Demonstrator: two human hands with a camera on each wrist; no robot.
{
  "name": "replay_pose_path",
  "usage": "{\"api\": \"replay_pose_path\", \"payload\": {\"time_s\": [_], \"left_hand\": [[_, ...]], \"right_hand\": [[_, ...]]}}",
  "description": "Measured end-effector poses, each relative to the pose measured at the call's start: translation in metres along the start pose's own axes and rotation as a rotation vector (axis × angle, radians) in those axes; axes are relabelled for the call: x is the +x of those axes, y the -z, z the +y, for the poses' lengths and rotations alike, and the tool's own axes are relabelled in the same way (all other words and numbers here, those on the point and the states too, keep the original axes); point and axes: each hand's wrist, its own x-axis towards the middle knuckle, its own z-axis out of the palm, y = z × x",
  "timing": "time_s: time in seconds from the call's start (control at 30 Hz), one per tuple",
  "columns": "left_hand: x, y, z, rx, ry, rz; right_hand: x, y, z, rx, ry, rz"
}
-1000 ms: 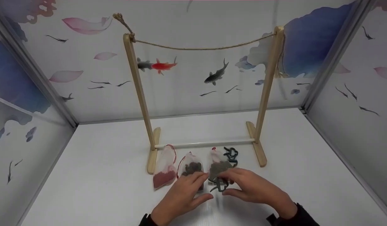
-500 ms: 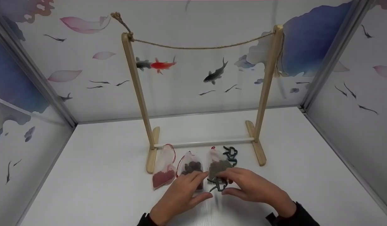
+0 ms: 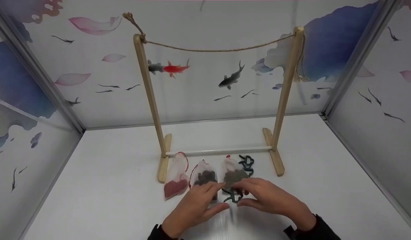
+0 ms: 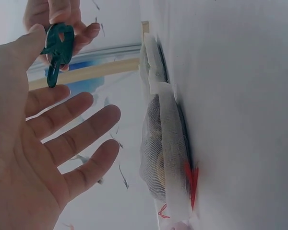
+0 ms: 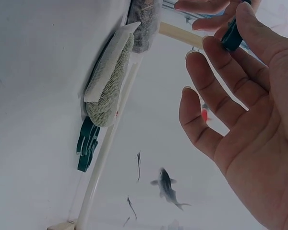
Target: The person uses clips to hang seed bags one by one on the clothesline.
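Clip in dark green plastic [image 4: 57, 45] is the thing in hand: the right hand [image 3: 270, 200] pinches it between thumb and fingertips, low over the table near its front edge, just in front of the rightmost of three mesh pouches. That pouch of grey-green grains [image 3: 233, 176] lies flat beside the pouch of dark brown pieces [image 3: 205, 178] and the pouch of red grains [image 3: 175, 185], all in a row before the foot of the wooden rack [image 3: 148, 96]. The left hand [image 3: 195, 208] is spread, fingers straight and holding nothing, its fingertips over the brown pouch and close to the clip. More green clips [image 3: 246, 164] sit in a small heap just behind the right pouch, near the rack's lower rail. The grip looks like a light fingertip pinch on a small, smooth piece, so the clip could slip or twist out and drop onto the pouches. With both hands crowded together, the open left hand may nudge the middle pouch out of the row. The rope [image 3: 219, 50] sags between the posts, and a hard tug on it could rock the light rack.
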Motion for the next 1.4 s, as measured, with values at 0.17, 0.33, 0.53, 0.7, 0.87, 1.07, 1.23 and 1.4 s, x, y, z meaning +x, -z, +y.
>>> {"api": "replay_pose_path", "payload": {"time_s": [0.17,0.33,0.53,0.7,0.87,1.07,1.23,1.4], "left_hand": [[-0.0004,-0.002,-0.0007,-0.007,-0.002,0.003],[-0.0023,-0.0024,-0.001,-0.016,-0.008,0.009],[-0.0029,-0.0049,-0.0011,-0.012,-0.016,0.025],[-0.0027,-0.0073,-0.0013,-0.009,-0.023,0.04],[-0.0017,-0.0078,-0.0021,-0.013,-0.036,0.057],[-0.0005,-0.007,-0.0032,-0.009,-0.038,0.079],[0.0015,-0.0077,-0.0034,-0.019,-0.052,0.116],[0.0041,-0.0075,-0.0027,-0.055,-0.057,0.179]], "right_hand": [[-0.0002,0.0015,0.0012,-0.013,-0.029,-0.01],[0.001,0.0003,0.0014,-0.015,-0.032,-0.021],[0.0014,-0.0017,0.0011,-0.02,-0.008,0.0],[0.001,-0.0029,0.0015,-0.028,0.002,0.007],[0.0002,-0.0039,0.002,-0.009,-0.011,0.005],[0.0001,-0.0025,-0.0012,-0.03,-0.063,0.024],[0.0007,-0.002,-0.003,0.006,-0.073,0.008],[0.0013,-0.002,-0.0043,0.01,-0.076,0.01]]}}
